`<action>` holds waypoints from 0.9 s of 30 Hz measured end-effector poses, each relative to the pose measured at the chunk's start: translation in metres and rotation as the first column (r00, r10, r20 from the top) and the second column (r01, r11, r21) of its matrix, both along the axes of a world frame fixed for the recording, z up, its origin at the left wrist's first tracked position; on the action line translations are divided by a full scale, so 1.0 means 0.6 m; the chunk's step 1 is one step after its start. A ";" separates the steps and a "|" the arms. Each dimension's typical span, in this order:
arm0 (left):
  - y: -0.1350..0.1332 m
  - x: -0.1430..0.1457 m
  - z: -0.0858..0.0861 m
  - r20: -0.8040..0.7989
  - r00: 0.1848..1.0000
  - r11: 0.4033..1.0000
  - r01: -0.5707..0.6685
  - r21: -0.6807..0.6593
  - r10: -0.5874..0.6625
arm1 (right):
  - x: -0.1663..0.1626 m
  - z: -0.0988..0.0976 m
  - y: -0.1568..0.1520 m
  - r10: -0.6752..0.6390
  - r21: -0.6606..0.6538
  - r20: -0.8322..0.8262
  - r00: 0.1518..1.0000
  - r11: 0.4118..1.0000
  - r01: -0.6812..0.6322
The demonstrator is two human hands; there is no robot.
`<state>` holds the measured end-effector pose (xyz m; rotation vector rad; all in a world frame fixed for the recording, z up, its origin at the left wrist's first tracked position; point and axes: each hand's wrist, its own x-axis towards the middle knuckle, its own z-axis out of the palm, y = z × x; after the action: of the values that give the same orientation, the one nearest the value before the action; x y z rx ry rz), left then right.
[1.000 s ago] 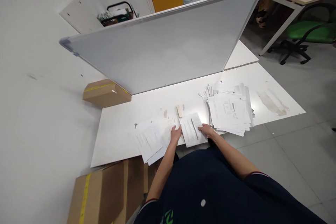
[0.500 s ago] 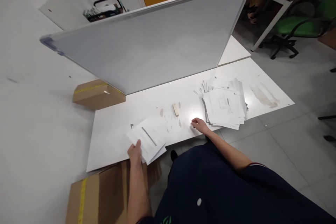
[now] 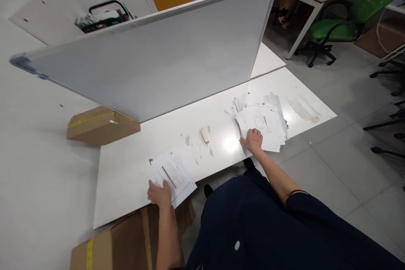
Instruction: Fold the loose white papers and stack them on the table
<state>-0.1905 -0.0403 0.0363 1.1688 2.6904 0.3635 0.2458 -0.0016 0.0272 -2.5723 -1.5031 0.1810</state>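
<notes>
A small set of printed sheets [image 3: 177, 173] lies at the front edge of the white table [image 3: 123, 168]. My left hand [image 3: 160, 194] rests at its left edge, thumb and fingers apart, touching the paper. To the right is a larger, uneven pile of papers [image 3: 272, 122]. Over the pile's front left corner my right hand [image 3: 254, 140] is closed, its fingers curled on top and its thumb by the side edge. How many sheets it grips is hidden. Between the two paper groups lies a small cream-coloured block [image 3: 204, 136].
Behind the papers a large whiteboard [image 3: 164, 59] leans along the table. A cardboard box [image 3: 101, 126] stands at the left by the wall, and a bigger carton [image 3: 126, 240] is below the front edge. A green chair [image 3: 335, 29] is at the far right.
My right hand has moved right from the bare table onto the paper pile. The left sheets now lie flatter on the table, and my left hand has loosened from its thumb-on-top hold.
</notes>
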 end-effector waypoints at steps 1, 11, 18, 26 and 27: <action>-0.004 0.012 -0.002 0.016 1.000 1.000 0.020 0.009 -0.021 | -0.002 -0.003 0.001 -0.010 -0.005 0.012 1.000 1.000 0.010; -0.016 0.077 -0.010 0.180 0.973 0.983 0.116 0.145 -0.141 | 0.021 0.018 0.001 0.006 -0.008 -0.176 0.984 1.000 -0.007; -0.004 0.165 0.000 0.441 0.819 0.916 0.235 0.326 -0.367 | 0.019 0.099 -0.013 0.022 0.145 -0.542 0.840 0.987 0.068; 0.020 0.309 0.057 0.971 -0.233 0.987 0.160 -0.019 0.057 | -0.069 0.192 -0.037 0.146 0.164 -0.978 0.148 0.979 0.118; 0.024 0.316 0.067 0.944 -0.321 0.991 0.132 -0.029 0.070 | -0.076 0.190 -0.038 0.144 0.156 -0.983 0.110 0.982 0.109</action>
<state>-0.0009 -0.0259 0.0766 0.3132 0.9517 0.7073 0.2002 -0.0245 0.1413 -1.4217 -0.8188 1.3974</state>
